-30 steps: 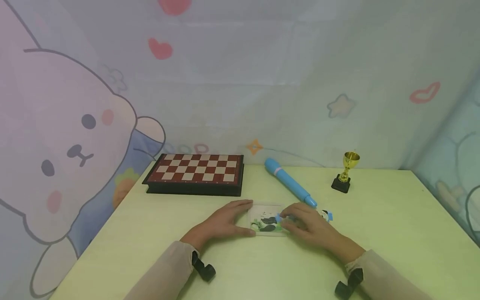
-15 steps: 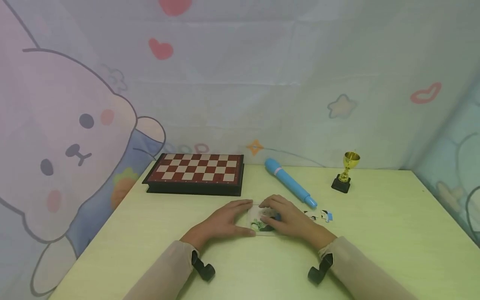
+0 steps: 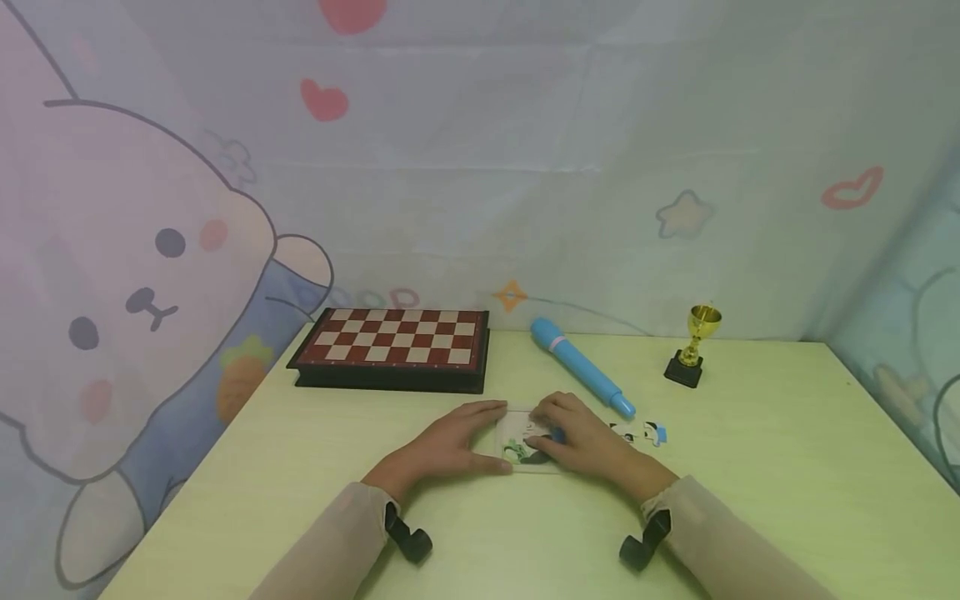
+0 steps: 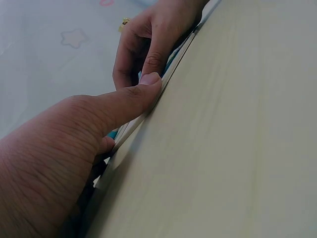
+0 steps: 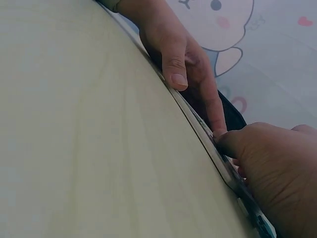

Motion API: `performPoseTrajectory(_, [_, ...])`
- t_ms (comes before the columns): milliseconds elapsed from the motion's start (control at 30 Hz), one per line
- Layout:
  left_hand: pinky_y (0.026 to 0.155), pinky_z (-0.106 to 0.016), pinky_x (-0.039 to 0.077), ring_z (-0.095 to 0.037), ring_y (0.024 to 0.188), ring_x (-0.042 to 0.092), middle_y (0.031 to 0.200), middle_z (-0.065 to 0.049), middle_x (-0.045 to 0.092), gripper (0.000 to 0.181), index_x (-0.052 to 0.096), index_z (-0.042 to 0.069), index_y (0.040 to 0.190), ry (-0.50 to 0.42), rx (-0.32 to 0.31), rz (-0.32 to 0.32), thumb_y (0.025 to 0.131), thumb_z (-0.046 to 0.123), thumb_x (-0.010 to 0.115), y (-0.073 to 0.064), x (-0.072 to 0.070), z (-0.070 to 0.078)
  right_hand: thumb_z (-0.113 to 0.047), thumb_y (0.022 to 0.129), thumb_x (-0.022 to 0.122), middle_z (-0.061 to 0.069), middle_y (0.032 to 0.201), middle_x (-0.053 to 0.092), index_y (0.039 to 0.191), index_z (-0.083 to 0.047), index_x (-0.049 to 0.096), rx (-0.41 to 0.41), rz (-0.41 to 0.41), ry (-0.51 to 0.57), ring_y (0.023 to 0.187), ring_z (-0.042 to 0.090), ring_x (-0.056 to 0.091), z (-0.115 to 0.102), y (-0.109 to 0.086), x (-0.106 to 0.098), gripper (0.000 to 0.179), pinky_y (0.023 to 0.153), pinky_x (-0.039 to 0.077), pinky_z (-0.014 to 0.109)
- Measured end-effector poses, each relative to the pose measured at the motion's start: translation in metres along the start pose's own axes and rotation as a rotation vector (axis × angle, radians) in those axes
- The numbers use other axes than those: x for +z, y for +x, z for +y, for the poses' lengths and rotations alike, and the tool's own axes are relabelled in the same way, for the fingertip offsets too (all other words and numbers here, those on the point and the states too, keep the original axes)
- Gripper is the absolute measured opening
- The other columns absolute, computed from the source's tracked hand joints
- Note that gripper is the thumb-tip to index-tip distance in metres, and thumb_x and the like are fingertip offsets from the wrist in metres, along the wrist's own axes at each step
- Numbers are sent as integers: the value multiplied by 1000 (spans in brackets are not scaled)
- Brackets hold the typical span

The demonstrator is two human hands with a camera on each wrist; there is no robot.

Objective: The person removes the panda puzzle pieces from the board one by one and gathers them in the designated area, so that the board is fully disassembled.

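A small clear-edged puzzle tray [image 3: 536, 468] lies flat on the table, showing a panda picture with green leaves. My left hand [image 3: 444, 446] holds its left side, thumb along the near edge and forefinger at the far edge. From the right, my right hand [image 3: 581, 437] reaches over the tray with bent fingers, their tips touching the picture; no loose piece shows between thumb and forefinger, which stand apart. The right half of the tray is hidden under this hand. Two loose puzzle pieces [image 3: 654, 433] with panda parts lie just right of it.
Behind the left hand sits a folded chessboard box [image 3: 393, 346]. A blue marker-shaped tube [image 3: 581, 365] lies slantwise behind the tray, and a small gold trophy cup [image 3: 690, 346] on a black base stands at the back right. A printed curtain [image 3: 480, 167] hangs behind the table.
My right hand has moved left from the tray's right edge to over the picture, then stayed nearly still. Both loose pieces have come into sight. My left hand has kept its place.
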State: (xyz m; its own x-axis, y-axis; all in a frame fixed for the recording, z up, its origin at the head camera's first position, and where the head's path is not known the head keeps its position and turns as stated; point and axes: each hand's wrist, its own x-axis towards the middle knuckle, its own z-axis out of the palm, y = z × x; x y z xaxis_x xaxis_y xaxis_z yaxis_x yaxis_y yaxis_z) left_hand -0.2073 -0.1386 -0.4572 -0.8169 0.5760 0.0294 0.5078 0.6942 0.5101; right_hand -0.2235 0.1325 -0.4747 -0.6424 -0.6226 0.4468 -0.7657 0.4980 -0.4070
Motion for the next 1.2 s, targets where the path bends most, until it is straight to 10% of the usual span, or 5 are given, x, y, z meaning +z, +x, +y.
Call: performPoseTrajectory(1200, [118, -48, 29, -18, 149, 25, 162, 12, 29, 95, 36, 27, 158, 10, -14, -8, 81, 75, 65, -1, 1, -3, -33, 92, 76, -5, 108, 63, 114, -13, 65, 3, 11, 31, 100, 12, 56, -2, -1, -2, 32, 86, 51, 34])
